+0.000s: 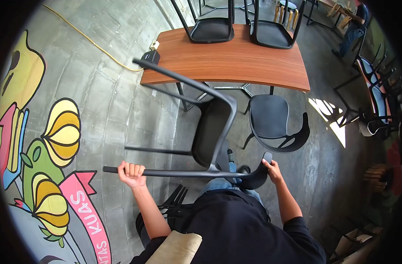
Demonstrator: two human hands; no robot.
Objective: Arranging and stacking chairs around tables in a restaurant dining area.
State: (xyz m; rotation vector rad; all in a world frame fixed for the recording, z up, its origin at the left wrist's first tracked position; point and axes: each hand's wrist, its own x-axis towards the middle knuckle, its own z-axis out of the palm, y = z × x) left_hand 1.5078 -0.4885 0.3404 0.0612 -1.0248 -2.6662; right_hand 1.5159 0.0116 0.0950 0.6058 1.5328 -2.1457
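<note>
A black plastic chair (pixel 211 130) is held tipped on its side in front of my body, its legs pointing left toward the wall. My left hand (pixel 132 173) is wrapped around one leg near its end. At the other side, my right hand (pixel 272 170) grips the end of the curved backrest. Just beyond the held chair, a second black chair (pixel 269 115) stands upright on the floor before the wooden table (pixel 220 66). A tan cloth (pixel 176 248) lies over my left shoulder.
Two upturned chairs (pixel 212 29) rest on the table. A black box (pixel 150 58) and yellow cable (pixel 98 46) are by the painted wall (pixel 121 112). Stacked black chairs (pixel 169 201) stand at my left side. Farther right, a person (pixel 354 26) stands near another table with chairs (pixel 374 85).
</note>
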